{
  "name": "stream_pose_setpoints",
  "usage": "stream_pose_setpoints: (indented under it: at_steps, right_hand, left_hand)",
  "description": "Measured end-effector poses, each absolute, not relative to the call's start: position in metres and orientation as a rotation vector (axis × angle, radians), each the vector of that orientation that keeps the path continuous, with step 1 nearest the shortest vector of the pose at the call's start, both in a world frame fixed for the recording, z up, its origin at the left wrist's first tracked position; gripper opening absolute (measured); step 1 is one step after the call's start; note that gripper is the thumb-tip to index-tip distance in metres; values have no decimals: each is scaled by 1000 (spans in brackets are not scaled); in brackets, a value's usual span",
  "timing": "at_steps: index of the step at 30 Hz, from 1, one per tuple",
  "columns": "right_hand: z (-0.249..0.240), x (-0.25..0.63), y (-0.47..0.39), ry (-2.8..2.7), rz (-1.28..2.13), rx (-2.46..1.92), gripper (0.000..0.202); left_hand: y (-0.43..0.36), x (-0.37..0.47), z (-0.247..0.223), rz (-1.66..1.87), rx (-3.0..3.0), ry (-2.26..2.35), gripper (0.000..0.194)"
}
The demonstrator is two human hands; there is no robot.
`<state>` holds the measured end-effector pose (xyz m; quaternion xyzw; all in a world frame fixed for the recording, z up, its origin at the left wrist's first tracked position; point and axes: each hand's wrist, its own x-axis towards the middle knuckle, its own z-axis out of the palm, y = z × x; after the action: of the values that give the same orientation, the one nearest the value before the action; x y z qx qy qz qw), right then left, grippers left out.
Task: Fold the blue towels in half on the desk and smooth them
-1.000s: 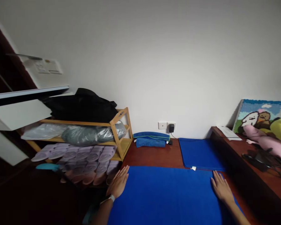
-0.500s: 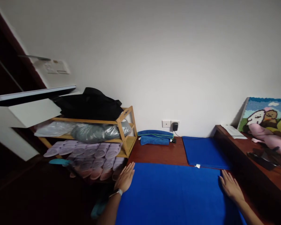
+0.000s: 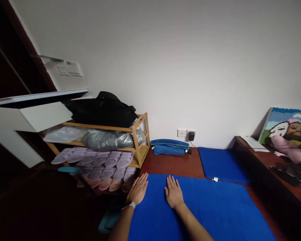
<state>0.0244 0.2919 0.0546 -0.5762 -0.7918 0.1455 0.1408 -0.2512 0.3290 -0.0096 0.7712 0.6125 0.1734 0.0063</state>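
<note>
A blue cloth [image 3: 215,207] lies spread at five o'clock; the left hand [image 3: 138,189] rests flat over its ten-o'clock edge, the right hand [image 3: 174,194] flat toward eleven, both unclenched. Beyond, a folded blue cloth [image 3: 222,164] sits at one o'clock, a slipper rack [image 3: 137,147] at ten.

The bottom edge is cutting off the near end of the blue cloth [image 3: 223,207], whose left side the left hand [image 3: 138,191] is partly hiding. The right edge is cropping the animal picture [image 3: 289,117] and the pink toy [image 3: 292,149]. The white tag [image 3: 215,179] is looking too small to read, and a teal object [image 3: 106,222] is sitting too dim to identify.
</note>
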Motion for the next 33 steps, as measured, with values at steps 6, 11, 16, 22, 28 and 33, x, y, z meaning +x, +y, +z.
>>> stream_pose_setpoints:
  at_steps: [6, 11, 16, 22, 28, 33]
  right_hand:
    - [35, 188, 278, -2111, 343, -1949, 70]
    - [10, 371, 259, -1832, 202, -2381, 77]
    - [7, 442, 255, -1740, 217, -2455, 82]
    - [19, 434, 249, -1687, 188, -2359, 78]
    - [49, 315, 239, -1818, 84, -2028, 67]
    - [58, 118, 212, -2125, 358, -1537, 66]
  left_hand:
    - [334, -254, -14, 563, 2428, 1917, 54]
    - [338, -257, -15, 567, 2446, 1896, 55]
    - [339, -257, -13, 518, 2447, 1918, 56]
    - [338, -255, 14, 376, 2390, 1923, 57]
    - [295, -210, 39, 672, 2413, 1946, 52]
    - [230, -168, 27, 549, 2539, 1807, 49]
